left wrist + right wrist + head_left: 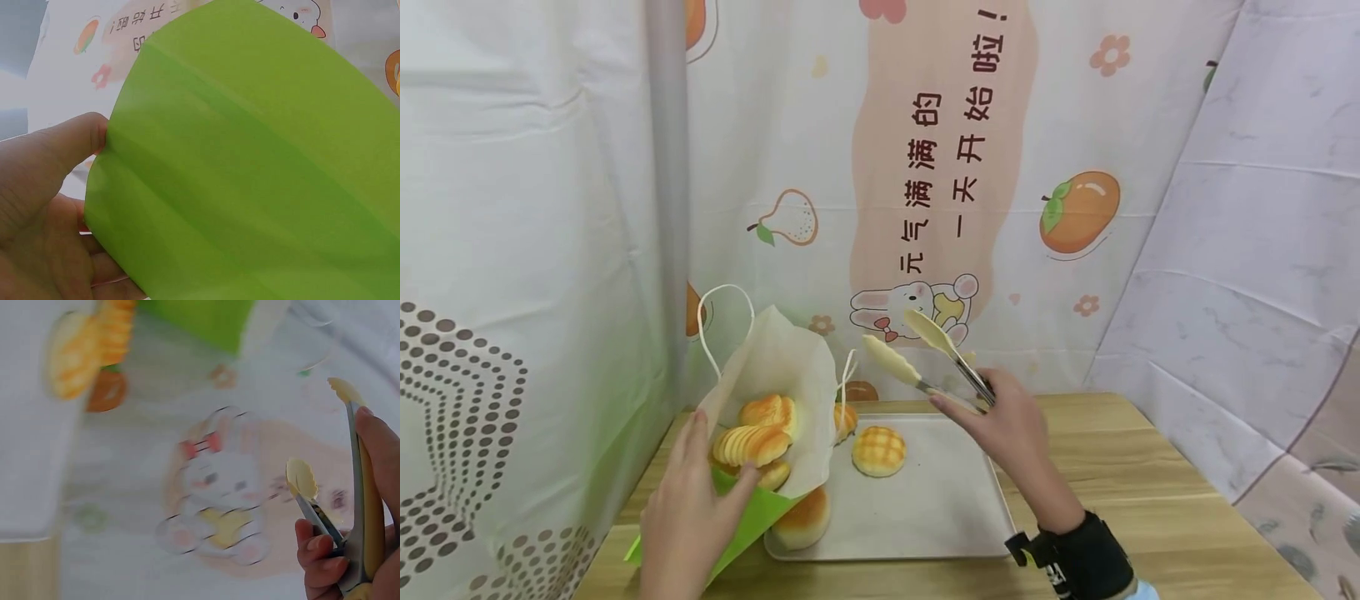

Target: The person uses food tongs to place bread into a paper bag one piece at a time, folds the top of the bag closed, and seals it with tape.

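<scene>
My left hand (688,508) grips the rim of a tilted green paper bag (752,521), its white inside facing me. Several bread rolls (751,446) lie within the bag. In the left wrist view, the bag's green side (244,156) covers most of the picture, and the thumb is at its edge. Raised above the tray's far right part, my right hand (1011,425) holds food tongs (976,382) with pale yellow tips spread apart and nothing between them. The right wrist view shows fingers and thumb around the tongs (370,512).
A pale tray (932,517) lies on the wooden table (1150,500). On it are a bun with a checked top (878,452), a round bun (802,518) beside the bag and another bread (846,421), partly hidden by the bag. A printed curtain (1075,108) hangs behind.
</scene>
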The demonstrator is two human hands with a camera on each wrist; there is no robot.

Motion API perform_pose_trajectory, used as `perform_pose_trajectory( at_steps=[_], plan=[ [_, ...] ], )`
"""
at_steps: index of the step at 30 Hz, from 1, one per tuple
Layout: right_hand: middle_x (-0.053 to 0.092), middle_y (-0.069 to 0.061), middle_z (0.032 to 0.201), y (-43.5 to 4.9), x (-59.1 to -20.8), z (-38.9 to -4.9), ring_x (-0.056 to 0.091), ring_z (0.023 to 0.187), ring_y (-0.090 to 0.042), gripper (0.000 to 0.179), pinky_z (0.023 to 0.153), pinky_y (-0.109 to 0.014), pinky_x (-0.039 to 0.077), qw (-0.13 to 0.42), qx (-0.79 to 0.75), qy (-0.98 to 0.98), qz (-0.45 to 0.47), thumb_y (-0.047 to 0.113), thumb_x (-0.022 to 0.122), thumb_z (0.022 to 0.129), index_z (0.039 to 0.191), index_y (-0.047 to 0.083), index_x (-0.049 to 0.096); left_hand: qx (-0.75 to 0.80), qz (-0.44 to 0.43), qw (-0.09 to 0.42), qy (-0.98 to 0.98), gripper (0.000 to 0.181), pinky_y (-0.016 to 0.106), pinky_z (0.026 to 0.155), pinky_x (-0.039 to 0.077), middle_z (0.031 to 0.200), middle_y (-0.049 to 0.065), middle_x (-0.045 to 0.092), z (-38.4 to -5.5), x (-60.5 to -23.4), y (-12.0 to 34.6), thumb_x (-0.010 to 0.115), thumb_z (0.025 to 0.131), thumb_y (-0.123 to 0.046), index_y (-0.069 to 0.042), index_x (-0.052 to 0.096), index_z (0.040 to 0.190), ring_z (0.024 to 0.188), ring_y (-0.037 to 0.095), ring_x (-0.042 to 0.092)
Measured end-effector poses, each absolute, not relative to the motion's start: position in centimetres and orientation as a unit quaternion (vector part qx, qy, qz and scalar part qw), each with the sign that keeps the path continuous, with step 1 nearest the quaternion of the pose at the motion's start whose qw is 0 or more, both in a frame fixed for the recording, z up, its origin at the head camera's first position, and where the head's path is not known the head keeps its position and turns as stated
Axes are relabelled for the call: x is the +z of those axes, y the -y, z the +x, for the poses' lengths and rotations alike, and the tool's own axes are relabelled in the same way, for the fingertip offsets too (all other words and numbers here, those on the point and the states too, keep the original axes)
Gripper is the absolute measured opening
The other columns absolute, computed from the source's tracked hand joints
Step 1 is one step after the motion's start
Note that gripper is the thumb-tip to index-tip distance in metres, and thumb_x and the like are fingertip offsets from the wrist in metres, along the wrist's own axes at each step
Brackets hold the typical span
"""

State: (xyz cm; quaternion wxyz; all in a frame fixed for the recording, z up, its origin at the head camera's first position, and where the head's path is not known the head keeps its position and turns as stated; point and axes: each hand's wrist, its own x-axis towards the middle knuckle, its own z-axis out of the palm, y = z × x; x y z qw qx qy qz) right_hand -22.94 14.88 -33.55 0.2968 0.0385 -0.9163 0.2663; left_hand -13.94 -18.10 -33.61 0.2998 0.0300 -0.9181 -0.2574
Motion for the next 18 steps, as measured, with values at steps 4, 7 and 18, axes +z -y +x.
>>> perform_pose_trajectory(
  at_steps=[4, 7, 18],
  plan=[
    [0.059, -0.005, 0.072, -17.3, -38.1, -23.9, 0.047, 0.057, -0.017, 0.077, 0.044, -0.029, 0.037, 0.265, 0.239, 0.934, 0.011, 0.077, 0.061, 0.059, 0.093, 0.009, 0.064, -0.258, 0.030, 0.302, 0.917, 0.083, 0.068, 0.061, 0.050, 0.142, 0.029, 0.041, -13.9, -33.5, 18.2, 0.065, 0.080, -0.034, 0.003, 0.027, 0.144, 0.090, 0.054, 0.059],
    [0.060, -0.006, 0.070, -18.1, -41.3, -24.3, 0.047, 0.053, -0.016, 0.080, 0.040, -0.030, 0.037, 0.244, 0.203, 0.948, 0.025, 0.078, 0.062, 0.055, 0.090, 0.006, 0.066, -0.257, 0.029, 0.302, 0.918, 0.083, 0.067, 0.060, 0.051, 0.142, 0.029, 0.041, -13.9, -33.4, 18.3, 0.065, 0.080, -0.033, 0.003, 0.027, 0.144, 0.089, 0.054, 0.059],
    [0.054, -0.003, 0.072, -17.5, -47.0, -24.7, 0.040, 0.050, -0.014, 0.081, 0.041, -0.029, 0.034, 0.166, 0.141, 0.974, 0.063, 0.078, 0.065, 0.050, 0.090, 0.007, 0.061, -0.256, 0.030, 0.294, 0.920, 0.082, 0.069, 0.065, 0.049, 0.143, 0.030, 0.039, -14.1, -33.9, 18.3, 0.063, 0.082, -0.034, 0.003, 0.025, 0.145, 0.095, 0.055, 0.056]
  ],
)
